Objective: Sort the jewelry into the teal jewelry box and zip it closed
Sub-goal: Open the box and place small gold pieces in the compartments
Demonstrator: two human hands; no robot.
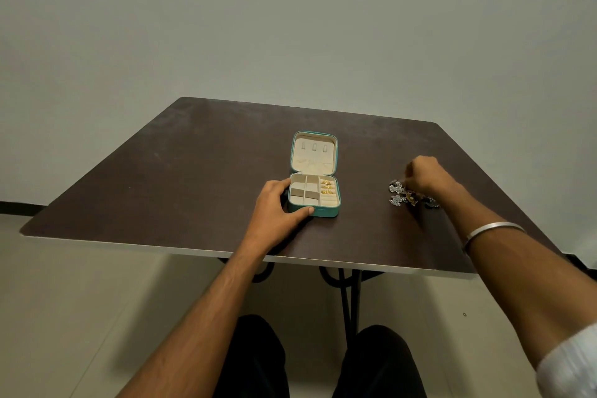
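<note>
The teal jewelry box (315, 191) lies open holding 3 gold rings (327, 187), silver jewelry pile (405, 194) well right.

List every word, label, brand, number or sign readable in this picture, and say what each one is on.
None can be read.
Teal jewelry box: no brand or label shows on its shell or cream lining.
Gold rings and jewelry pile: too small to show any marking.
Silver bangle, table, wall: plain.

teal jewelry box (315, 191): 1 | gold rings (327, 187) in box: 3 | bangle (491, 231): 1
</note>
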